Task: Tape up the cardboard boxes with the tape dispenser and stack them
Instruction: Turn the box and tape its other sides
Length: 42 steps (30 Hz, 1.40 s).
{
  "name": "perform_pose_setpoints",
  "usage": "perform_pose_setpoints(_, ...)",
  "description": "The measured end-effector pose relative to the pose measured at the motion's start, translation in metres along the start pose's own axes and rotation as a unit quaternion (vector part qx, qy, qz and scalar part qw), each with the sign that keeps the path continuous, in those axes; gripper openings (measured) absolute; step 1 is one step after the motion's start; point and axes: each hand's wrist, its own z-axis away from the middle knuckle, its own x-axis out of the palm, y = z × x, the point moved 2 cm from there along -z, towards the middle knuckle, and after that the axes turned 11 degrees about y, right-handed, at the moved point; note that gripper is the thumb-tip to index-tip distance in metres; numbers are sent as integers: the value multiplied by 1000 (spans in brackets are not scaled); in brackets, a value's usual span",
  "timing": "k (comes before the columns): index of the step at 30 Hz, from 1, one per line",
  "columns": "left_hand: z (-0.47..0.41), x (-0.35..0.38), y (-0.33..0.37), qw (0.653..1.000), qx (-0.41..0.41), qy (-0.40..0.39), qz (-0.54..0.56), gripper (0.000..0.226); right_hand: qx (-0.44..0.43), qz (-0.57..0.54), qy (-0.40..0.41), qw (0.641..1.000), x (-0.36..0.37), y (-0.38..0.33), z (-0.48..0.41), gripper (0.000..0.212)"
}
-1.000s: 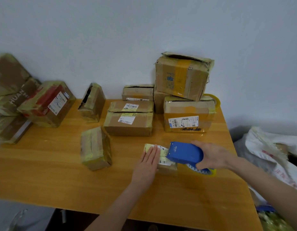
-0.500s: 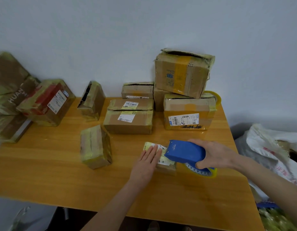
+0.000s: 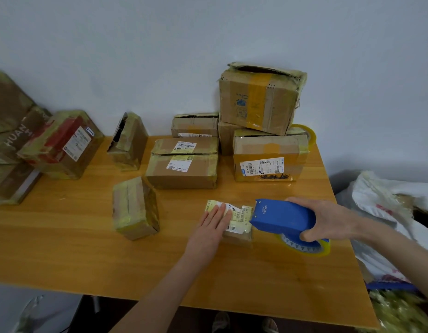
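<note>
On wooden table (image 3: pixel 64 248), my left hand (image 3: pixel 208 227) flat, pressing small box (image 3: pixel 239 221), my right hand (image 3: pixel 328 218) gripping blue tape dispenser (image 3: pixel 280 216) at its edge.

Wooden table (image 3: pixel 64 248), orange-brown top. Reference: wide labelled box (image 3: pixel 181 175), mid-table. Left of it: open-ended box (image 3: pixel 129 143), tilted. Further left: red-printed box (image 3: pixel 61 145). Front-left: taped box (image 3: pixel 135 207). Front-right: small labelled box (image 3: pixel 240 221). Right: barcode-labelled box (image 3: pixel 268 162). Behind: low box (image 3: pixel 195 123).
</note>
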Motion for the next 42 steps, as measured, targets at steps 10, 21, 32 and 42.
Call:
perform_pose_setpoints(10, 1, -1, 1, 1000, -2, -2, -2, 76, 55, 37, -52, 996, 14, 13, 4, 74)
perform_pose_setpoints(21, -4, -7, -20, 999, -22, -23, -18, 81, 74, 36, -52, 995, 53, 4, -28, 84)
perform_pose_setpoints(32, -7, 3, 11, 1000, 12, -5, -25, 64, 71, -40, -31, 996, 50, 28, -15, 77)
perform_pose_setpoints(42, -5, 5, 9, 1000, 20, 9, -16, 63, 93, 52, -73, 992, 50, 28, -16, 76)
